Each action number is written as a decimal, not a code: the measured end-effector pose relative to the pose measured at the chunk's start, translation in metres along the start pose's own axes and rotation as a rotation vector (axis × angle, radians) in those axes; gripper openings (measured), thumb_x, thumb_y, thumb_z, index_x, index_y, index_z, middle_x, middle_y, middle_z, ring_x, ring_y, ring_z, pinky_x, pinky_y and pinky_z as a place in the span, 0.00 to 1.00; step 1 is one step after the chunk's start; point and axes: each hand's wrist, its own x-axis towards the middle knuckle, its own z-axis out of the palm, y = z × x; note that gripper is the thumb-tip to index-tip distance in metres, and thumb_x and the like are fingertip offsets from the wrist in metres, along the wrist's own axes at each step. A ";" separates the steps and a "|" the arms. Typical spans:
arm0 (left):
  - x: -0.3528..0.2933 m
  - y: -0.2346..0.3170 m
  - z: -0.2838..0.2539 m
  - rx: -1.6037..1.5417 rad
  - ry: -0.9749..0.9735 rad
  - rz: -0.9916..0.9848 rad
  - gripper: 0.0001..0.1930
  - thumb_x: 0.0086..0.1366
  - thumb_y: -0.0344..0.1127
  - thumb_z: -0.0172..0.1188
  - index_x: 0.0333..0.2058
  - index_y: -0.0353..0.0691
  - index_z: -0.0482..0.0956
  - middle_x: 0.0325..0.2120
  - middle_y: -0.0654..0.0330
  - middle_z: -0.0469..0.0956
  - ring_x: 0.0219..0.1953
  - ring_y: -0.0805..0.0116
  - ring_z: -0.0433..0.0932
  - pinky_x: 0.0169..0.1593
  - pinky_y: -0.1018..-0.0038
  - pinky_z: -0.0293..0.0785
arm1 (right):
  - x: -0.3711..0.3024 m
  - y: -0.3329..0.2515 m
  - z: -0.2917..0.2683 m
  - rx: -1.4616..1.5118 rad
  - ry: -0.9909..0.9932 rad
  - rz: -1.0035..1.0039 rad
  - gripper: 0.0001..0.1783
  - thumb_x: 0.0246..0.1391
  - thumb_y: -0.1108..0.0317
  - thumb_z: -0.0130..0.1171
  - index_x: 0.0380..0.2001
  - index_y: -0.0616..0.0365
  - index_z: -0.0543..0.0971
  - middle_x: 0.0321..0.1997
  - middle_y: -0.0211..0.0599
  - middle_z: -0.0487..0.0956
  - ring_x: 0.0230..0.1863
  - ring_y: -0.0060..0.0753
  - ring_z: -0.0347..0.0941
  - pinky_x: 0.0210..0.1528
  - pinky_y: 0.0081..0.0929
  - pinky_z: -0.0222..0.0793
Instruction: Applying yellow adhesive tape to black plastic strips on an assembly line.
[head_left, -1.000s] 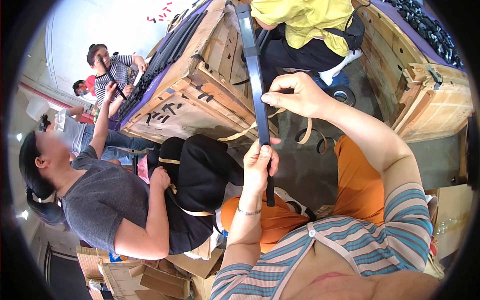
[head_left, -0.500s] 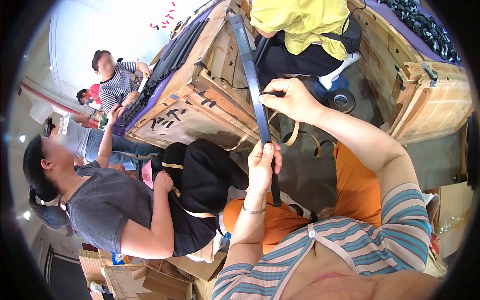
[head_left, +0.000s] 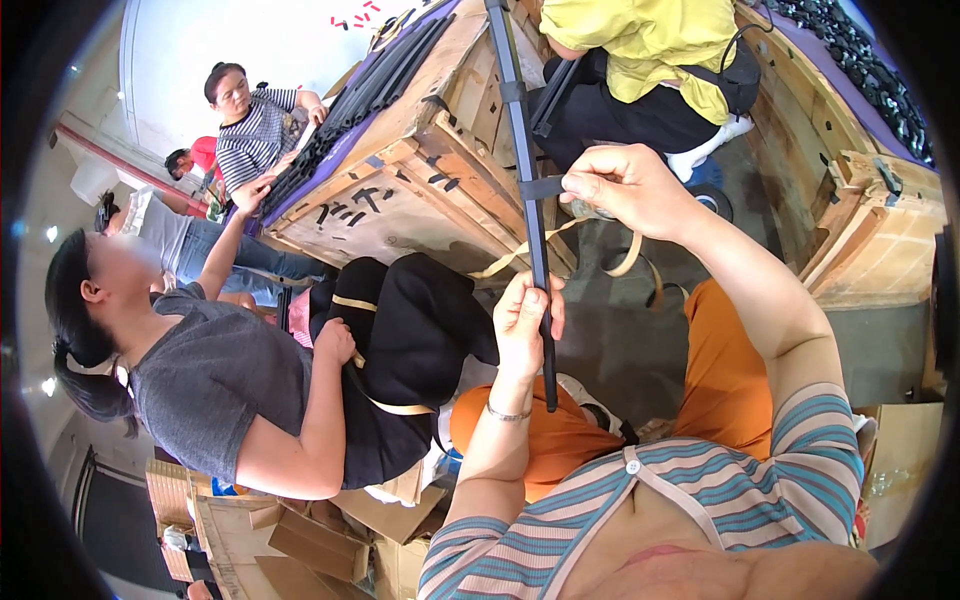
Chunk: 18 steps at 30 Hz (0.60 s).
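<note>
My left hand (head_left: 524, 325) is wrapped round the lower part of a long, slim black bar (head_left: 517, 130), which slants up and away from me. Between finger and thumb, my right hand (head_left: 622, 195) pinches a short black strip of tape (head_left: 543, 188) that reaches across to the bar. A darker band (head_left: 512, 92) crosses the bar higher up. Below my right hand a tan-sided ribbon (head_left: 628, 256) hangs in a loose curl; whether it joins the black strip I cannot tell.
A wooden crate (head_left: 350, 220) with black bars (head_left: 380, 90) on top stands ahead left. Another crate (head_left: 865, 230) is at right. A person in grey (head_left: 220, 390) sits close on my left; one in yellow (head_left: 650, 50) is ahead. A black roll (head_left: 712, 200) lies on the floor.
My right hand has moved slightly right, away from the bar, and more of the black strip shows between them. The bar stands a little steeper, still in my left hand.
</note>
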 end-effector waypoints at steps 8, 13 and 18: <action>-0.003 0.001 0.005 0.002 0.026 0.058 0.10 0.63 0.35 0.54 0.37 0.36 0.67 0.17 0.57 0.71 0.11 0.78 0.63 0.16 0.84 0.60 | -0.006 -0.006 0.006 -0.087 0.005 -0.143 0.09 0.54 0.68 0.56 0.27 0.64 0.79 0.24 0.28 0.72 0.24 0.13 0.63 0.25 0.14 0.58; -0.005 -0.004 0.008 0.109 0.080 0.061 0.13 0.65 0.38 0.49 0.38 0.33 0.67 0.22 0.50 0.75 0.14 0.75 0.68 0.18 0.83 0.65 | -0.007 -0.009 0.007 -0.143 0.028 -0.205 0.09 0.53 0.68 0.56 0.27 0.64 0.79 0.23 0.29 0.72 0.24 0.13 0.64 0.26 0.14 0.59; -0.003 -0.004 0.008 0.196 0.062 0.111 0.14 0.66 0.39 0.48 0.39 0.32 0.67 0.28 0.45 0.77 0.18 0.75 0.70 0.22 0.82 0.67 | -0.007 -0.007 0.003 -0.155 0.039 -0.211 0.09 0.53 0.68 0.56 0.27 0.64 0.79 0.23 0.28 0.72 0.24 0.13 0.64 0.26 0.14 0.59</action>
